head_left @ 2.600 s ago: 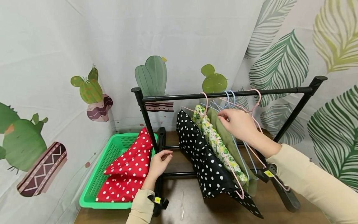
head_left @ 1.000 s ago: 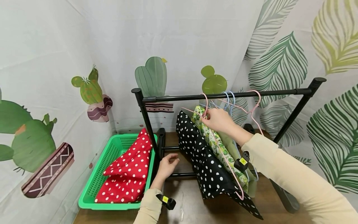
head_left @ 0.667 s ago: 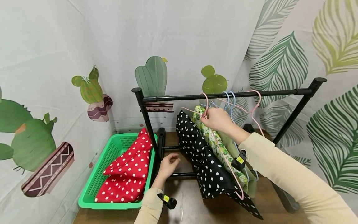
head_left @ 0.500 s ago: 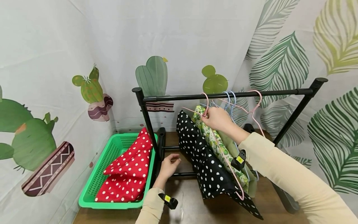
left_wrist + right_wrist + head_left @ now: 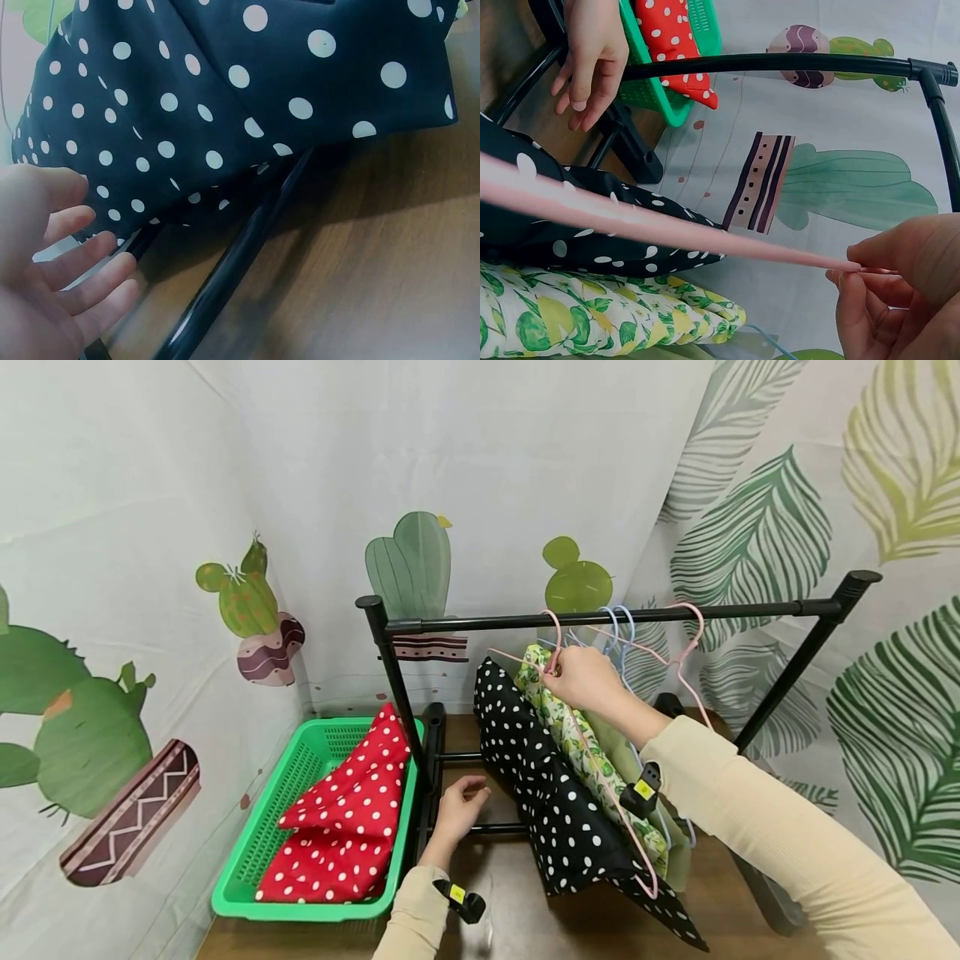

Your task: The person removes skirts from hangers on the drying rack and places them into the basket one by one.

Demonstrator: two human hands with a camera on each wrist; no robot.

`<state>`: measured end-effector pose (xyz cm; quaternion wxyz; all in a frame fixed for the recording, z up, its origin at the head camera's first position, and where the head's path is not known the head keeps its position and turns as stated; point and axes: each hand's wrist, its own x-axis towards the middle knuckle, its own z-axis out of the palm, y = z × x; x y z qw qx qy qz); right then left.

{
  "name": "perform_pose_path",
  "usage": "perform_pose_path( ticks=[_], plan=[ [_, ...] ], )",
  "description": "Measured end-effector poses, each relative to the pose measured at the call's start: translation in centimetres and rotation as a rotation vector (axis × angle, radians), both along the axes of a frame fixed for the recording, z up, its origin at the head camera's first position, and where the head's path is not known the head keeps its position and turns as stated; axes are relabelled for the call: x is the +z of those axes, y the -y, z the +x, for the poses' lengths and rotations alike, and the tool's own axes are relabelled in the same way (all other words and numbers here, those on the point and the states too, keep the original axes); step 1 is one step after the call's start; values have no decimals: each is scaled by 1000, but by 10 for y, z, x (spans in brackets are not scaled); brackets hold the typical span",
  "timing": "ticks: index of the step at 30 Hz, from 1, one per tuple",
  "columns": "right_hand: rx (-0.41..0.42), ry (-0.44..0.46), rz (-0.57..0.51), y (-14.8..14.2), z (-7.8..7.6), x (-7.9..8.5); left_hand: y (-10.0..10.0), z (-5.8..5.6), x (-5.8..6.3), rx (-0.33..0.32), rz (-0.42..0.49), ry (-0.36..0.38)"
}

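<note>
Two hands — right [image 5: 587, 680] pinching a pink hanger [image 5: 667, 226], left [image 5: 459, 808] relaxed near black cloth [image 5: 536, 777].

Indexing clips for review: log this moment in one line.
right hand: pinches leftmost pink hanger; hook: over black rail; left hand: holds nothing; red dotted cloth: in green basket
</note>
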<state>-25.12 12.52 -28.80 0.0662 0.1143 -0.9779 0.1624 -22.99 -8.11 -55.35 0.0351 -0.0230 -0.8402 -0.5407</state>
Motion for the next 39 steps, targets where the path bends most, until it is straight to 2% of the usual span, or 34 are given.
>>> perform_pose_path(
  ticks=[18, 23, 29, 39],
  plan=[
    [12, -44, -28, 0, 1, 5, -2, 0, -7, 31, 70, 40],
    [28, -75, -30, -1, 2, 8, -3, -1, -10, 38, 61, 36],
    [55, -120, -12, -1, 4, 12, -5, -2, -9, 57, 83, 76],
    [76, -144, 7, -2, 9, 20, -9, -3, -9, 80, 253, 141]
  ],
)
